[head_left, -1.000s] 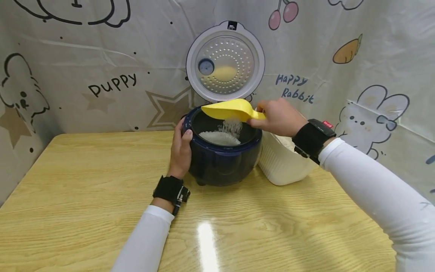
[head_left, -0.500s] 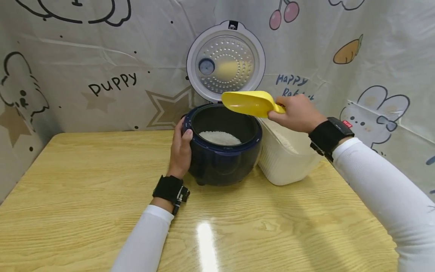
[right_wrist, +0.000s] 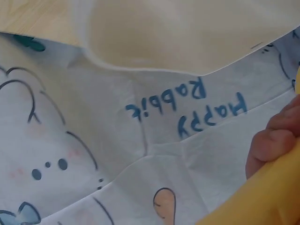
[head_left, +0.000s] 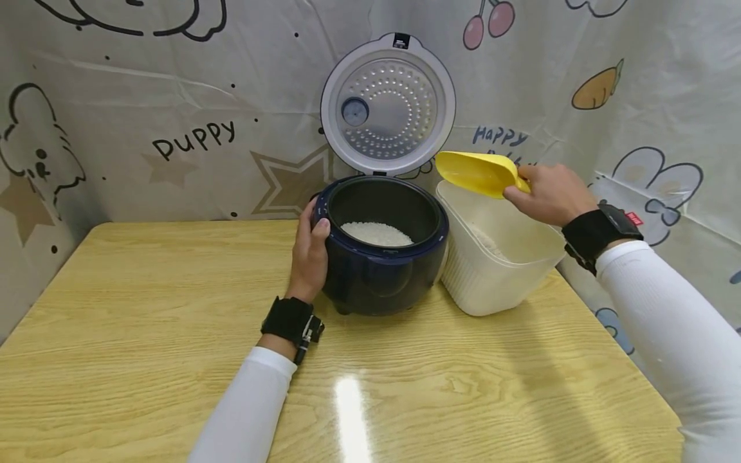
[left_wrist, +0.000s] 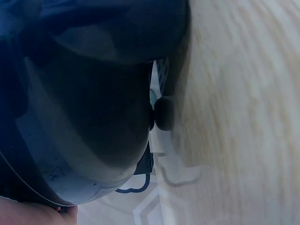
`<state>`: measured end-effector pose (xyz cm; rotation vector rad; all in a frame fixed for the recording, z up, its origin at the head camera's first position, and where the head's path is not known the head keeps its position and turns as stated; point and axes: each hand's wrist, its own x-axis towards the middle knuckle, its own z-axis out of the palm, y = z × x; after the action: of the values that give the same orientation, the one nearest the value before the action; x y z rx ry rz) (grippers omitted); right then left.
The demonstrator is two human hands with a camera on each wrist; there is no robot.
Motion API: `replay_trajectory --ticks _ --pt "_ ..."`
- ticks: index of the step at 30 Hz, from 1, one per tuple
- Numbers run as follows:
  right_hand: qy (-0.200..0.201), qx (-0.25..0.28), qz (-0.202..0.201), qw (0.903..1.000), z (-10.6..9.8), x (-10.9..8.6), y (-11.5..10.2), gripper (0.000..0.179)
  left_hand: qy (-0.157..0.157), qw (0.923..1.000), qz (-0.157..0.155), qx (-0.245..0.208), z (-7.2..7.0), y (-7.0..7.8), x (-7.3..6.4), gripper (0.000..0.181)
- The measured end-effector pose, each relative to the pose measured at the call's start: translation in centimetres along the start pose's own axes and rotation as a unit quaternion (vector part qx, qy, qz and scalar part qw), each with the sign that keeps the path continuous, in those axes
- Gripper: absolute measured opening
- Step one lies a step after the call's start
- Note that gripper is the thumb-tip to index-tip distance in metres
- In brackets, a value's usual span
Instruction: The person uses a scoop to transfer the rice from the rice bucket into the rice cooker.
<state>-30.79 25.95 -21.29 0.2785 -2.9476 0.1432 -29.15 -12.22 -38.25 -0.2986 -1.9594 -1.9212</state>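
A dark blue rice cooker stands on the table with its lid raised. White rice lies in its pot. My left hand holds the cooker's left side, thumb at the front below the rim and fingers reaching round the side. In my right hand is the handle of a yellow scoop. The scoop is above the left rear rim of a cream ribbed bin, which has pale grain low inside. In the right wrist view, fingers curl over the yellow handle.
The bin stands against or very close to the cooker's right side; a gap cannot be made out. A printed curtain hangs behind the wooden table. The table's right edge runs just beyond the bin.
Grain was falling from the tilted scoop into the pot one second ago; none falls now. My right hand has carried the scoop rightward, over the bin. The left hand stays on the cooker.
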Motion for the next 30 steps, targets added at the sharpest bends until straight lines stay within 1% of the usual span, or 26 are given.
replay_trajectory --ticks 3,6,9,11,15,19,22,26,30 --pt "-0.016 -0.021 0.006 0.9996 0.4 0.0 0.7 0.041 0.0 1.0 0.0 0.003 -0.1 0.0 0.0 0.073" --pt "-0.046 -0.062 0.006 0.997 0.8 0.1 1.2 0.042 0.003 1.0 0.002 0.006 -0.3 -0.1 0.0 0.073" --pt "-0.073 -0.104 -0.003 0.9918 1.3 0.3 1.3 0.038 0.006 0.9999 0.003 0.01 -0.4 -0.1 0.1 0.073" --pt "-0.078 -0.12 -0.014 0.9896 1.8 0.6 1.2 0.033 0.006 0.9999 0.003 0.011 -0.5 -0.2 0.1 0.073" --pt "-0.078 -0.136 -0.041 0.9868 2.6 1.4 0.6 0.028 0.008 0.9999 0.005 0.008 -0.5 -0.3 0.1 0.073" --pt "-0.098 -0.143 -0.051 0.9835 3.4 2.2 -0.1 0.031 0.005 1.0 0.006 -0.001 -0.4 -0.4 0.0 0.072" --pt "-0.108 -0.144 -0.06 0.9819 3.8 2.6 -0.3 0.032 -0.003 1.0 0.005 -0.008 -0.2 -0.3 -0.1 0.072" --pt "-0.103 -0.145 -0.077 0.9812 4.2 3.2 -0.6 0.033 -0.007 1.0 0.003 -0.004 0.0 -0.3 -0.1 0.073" --pt "-0.097 -0.139 -0.076 0.9826 4.7 3.7 -0.8 0.032 -0.003 1.0 0.006 0.003 -0.1 -0.2 -0.1 0.072"
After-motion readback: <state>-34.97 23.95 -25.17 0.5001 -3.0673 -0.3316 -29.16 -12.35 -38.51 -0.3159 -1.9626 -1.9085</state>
